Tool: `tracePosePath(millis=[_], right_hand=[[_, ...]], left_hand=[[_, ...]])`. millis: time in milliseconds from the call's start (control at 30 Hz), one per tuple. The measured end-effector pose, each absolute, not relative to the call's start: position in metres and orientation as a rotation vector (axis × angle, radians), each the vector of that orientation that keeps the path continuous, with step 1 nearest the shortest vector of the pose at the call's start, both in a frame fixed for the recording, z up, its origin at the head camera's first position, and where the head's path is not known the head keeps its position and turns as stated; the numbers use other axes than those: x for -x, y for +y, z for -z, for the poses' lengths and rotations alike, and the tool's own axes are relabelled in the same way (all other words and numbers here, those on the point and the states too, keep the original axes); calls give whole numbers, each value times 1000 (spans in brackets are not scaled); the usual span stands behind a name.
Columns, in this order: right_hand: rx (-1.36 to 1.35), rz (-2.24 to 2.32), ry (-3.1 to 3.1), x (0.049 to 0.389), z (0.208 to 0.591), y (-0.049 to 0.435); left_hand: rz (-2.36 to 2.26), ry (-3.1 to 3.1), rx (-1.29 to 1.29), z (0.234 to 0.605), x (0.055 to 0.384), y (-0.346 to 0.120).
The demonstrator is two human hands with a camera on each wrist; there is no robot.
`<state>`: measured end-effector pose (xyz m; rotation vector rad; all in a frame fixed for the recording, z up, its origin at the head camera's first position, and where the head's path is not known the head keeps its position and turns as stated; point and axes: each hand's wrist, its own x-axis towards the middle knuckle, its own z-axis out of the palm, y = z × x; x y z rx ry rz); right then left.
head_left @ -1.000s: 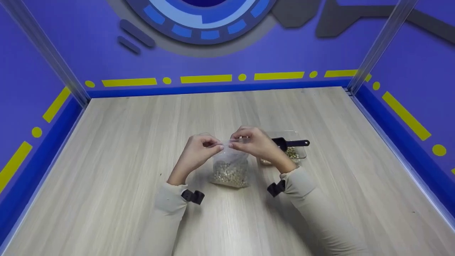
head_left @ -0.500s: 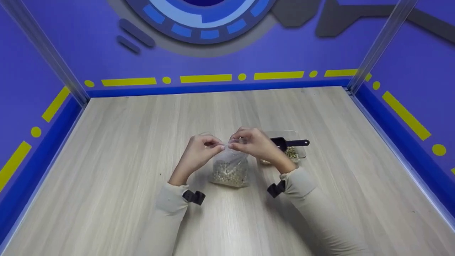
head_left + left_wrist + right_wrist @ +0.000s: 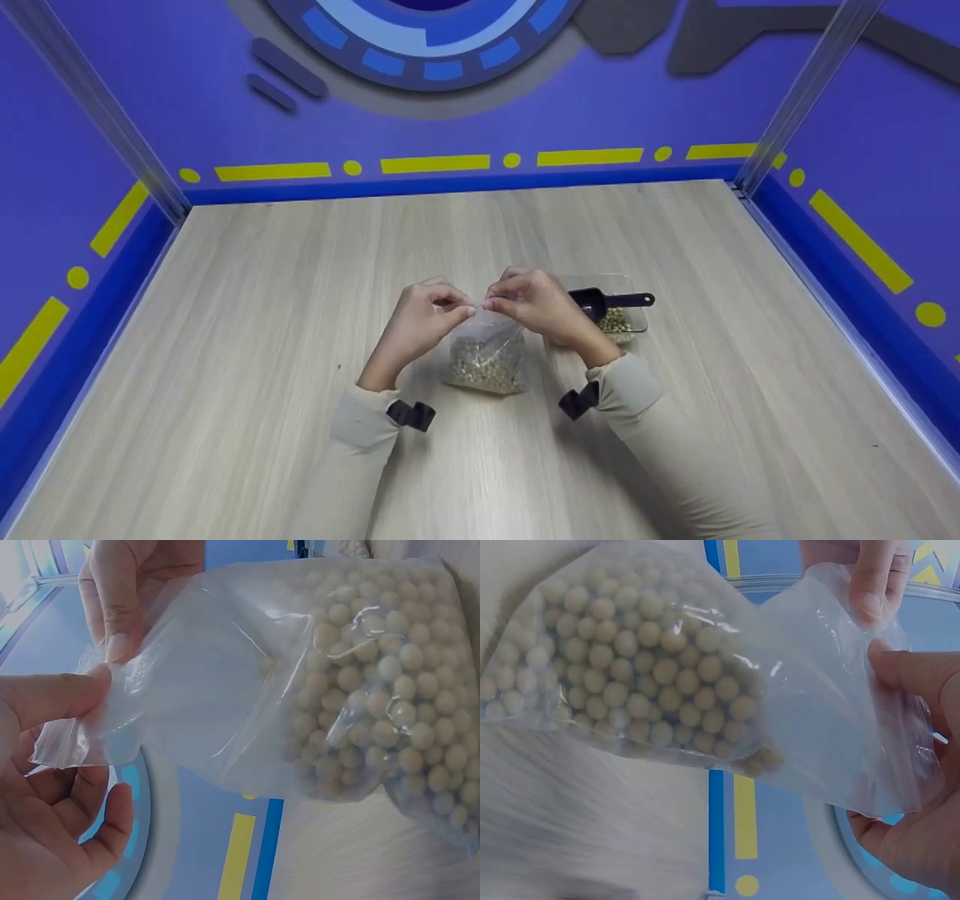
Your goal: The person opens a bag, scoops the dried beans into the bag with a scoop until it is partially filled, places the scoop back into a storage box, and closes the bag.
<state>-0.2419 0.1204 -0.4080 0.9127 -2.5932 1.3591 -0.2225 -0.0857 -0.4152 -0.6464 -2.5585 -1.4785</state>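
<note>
A clear zip-top plastic bag [image 3: 487,360] stands on the table, its lower half filled with small round beige balls [image 3: 652,675]. My left hand [image 3: 424,319] pinches the bag's top edge between thumb and fingers. Close beside it, my right hand [image 3: 536,300] pinches the same edge, the two thumbs almost meeting. In the left wrist view, the zip strip [image 3: 71,746] at the bag's mouth shows past the left thumb. The upper part of the bag is slack and creased above the balls.
Behind my right wrist, a clear plastic container [image 3: 637,319] holds more of the small balls. A black scoop [image 3: 626,301] lies across it, handle to the right. Blue panels [image 3: 450,135] rise behind and beside the wooden table [image 3: 300,270].
Both hands keep their pinch on the bag's top edge, with only slight shifts of the fingers and right wrist. The bag, container and scoop stay where they were.
</note>
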Motion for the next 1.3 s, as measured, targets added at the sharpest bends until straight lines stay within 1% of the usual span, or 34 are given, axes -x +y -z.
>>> tracePosePath(millis=[333,767,1133,1300], right_hand=[[-813,-1369,-2582,243,411,124],[-876,-1311,-2618,246,409,140],[-792,-1340,-2628,247,408,148],[-801,-1359,-2623,247,408,155]], left_hand=[[1464,-2564,663,413,224,-83],[1427,-2611,623,411,226,-87],[1499,-2566,557,408,229,-89],[1538,-2539,523,408,230,-92]])
